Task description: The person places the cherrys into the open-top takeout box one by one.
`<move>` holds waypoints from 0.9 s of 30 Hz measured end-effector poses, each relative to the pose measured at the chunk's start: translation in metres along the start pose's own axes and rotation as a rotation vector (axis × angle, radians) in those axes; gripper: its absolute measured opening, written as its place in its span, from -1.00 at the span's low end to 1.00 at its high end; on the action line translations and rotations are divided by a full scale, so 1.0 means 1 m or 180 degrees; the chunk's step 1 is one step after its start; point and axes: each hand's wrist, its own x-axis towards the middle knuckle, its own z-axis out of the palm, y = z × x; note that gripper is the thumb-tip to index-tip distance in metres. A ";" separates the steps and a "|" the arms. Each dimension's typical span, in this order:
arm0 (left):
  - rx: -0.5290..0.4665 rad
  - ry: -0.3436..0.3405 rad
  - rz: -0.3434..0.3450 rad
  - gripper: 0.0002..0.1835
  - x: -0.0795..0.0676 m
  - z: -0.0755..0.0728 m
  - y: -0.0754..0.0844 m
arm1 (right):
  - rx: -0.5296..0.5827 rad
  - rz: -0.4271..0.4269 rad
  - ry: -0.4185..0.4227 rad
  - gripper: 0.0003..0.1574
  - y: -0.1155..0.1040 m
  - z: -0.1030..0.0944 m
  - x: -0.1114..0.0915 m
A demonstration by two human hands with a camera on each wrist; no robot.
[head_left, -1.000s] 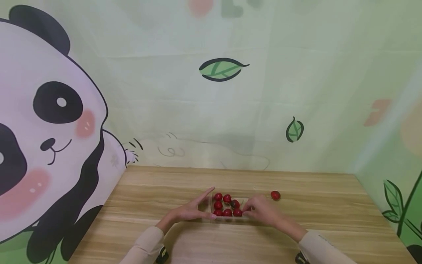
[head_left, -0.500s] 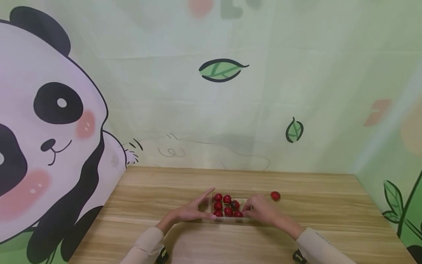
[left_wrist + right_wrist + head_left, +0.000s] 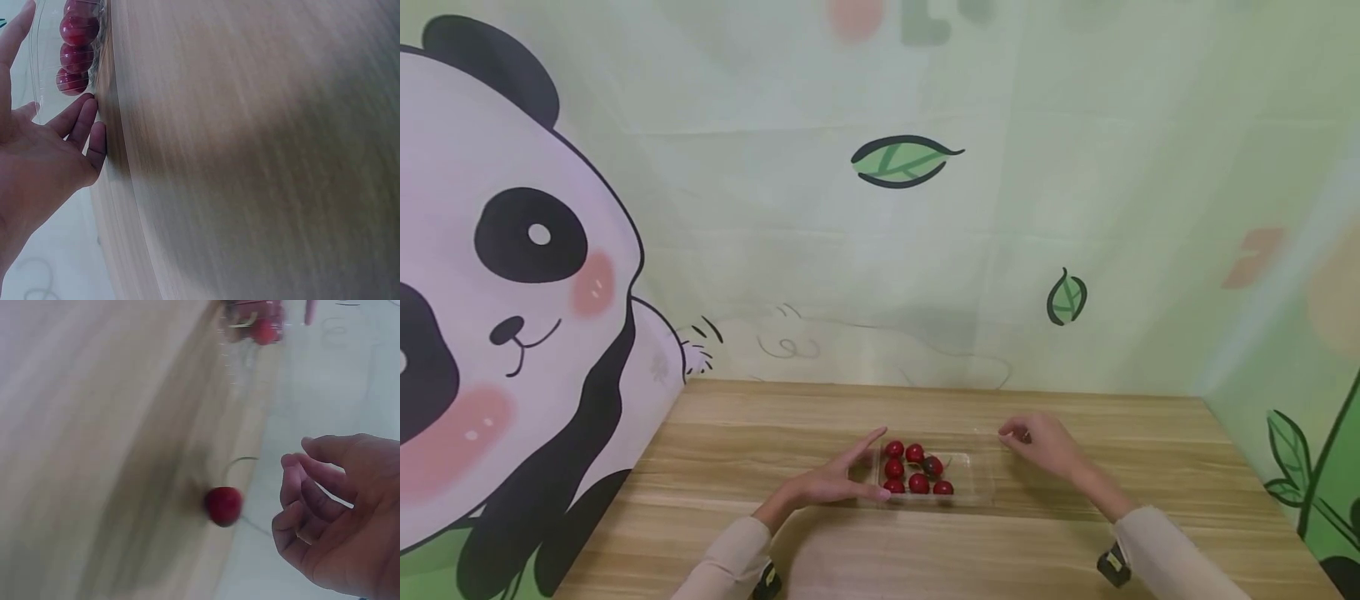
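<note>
A clear plastic box [image 3: 972, 479] lies on the table with several red cherries [image 3: 917, 483] grouped in its left part. My left hand [image 3: 831, 482] spans the box's left end, thumb and fingers spread wide and straight along its sides. In the left wrist view, fingertips [image 3: 87, 103] rest right beside the cherries in the box. Right of the box, my right hand [image 3: 1045, 446] hovers over a single cherry [image 3: 223, 506] with a thin curved stem. Its fingers are loosely bent, with nothing between them, and the cherry is apart from them in the right wrist view.
The wooden table [image 3: 850, 550] ends at a pale green cloth backdrop [image 3: 775, 208] printed with a panda and leaves. A clear flap [image 3: 988, 446] shows at the box's right side. Black devices [image 3: 1112, 567] are strapped at both wrists.
My right hand has left the box's right end and moved right and back, over the lone cherry. Two front-row cherries have shifted slightly right. My left hand stays put.
</note>
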 end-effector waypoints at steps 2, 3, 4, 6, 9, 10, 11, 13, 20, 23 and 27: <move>-0.0004 -0.0004 -0.0005 0.17 0.000 0.000 -0.001 | 0.0082 0.0023 -0.0078 -0.82 0.005 0.003 -0.003; -0.0003 -0.0004 0.0004 0.17 0.000 0.000 -0.001 | 0.0109 0.0038 -0.0118 -0.79 0.008 0.006 -0.004; -0.0005 -0.0008 -0.0005 0.17 0.000 -0.001 -0.001 | 0.0148 0.0076 -0.0144 -0.76 0.010 0.008 -0.005; -0.0008 -0.0008 -0.0006 0.17 0.000 -0.001 -0.002 | 0.0159 0.0118 -0.0164 -0.70 0.015 0.013 -0.006; -0.0014 -0.0009 -0.0004 0.17 0.000 -0.001 -0.002 | 0.0151 0.0119 -0.0171 -0.65 0.021 0.020 -0.007; -0.0009 -0.0009 -0.0012 0.17 0.000 0.000 -0.002 | 0.0158 0.0123 -0.0172 -0.66 0.022 0.021 -0.007; -0.0006 -0.0007 -0.0012 0.17 0.000 0.000 -0.002 | 0.0146 0.0123 -0.0186 -0.66 0.024 0.023 -0.007; 0.0005 0.0001 -0.0002 0.17 0.000 0.001 -0.002 | 0.0145 0.0142 -0.0221 -0.67 0.025 0.025 -0.009; 0.0007 0.0025 0.0006 0.16 0.000 0.003 -0.003 | 0.0075 0.0250 -0.0347 -0.71 0.026 0.028 -0.016; 0.0006 0.0030 0.0005 0.17 -0.001 0.003 -0.003 | 0.0030 0.0222 -0.0359 -0.75 0.024 0.026 -0.019; 0.0014 0.0029 -0.0018 0.17 0.000 0.002 -0.003 | 0.0067 0.0102 -0.0320 -0.80 0.025 0.022 -0.024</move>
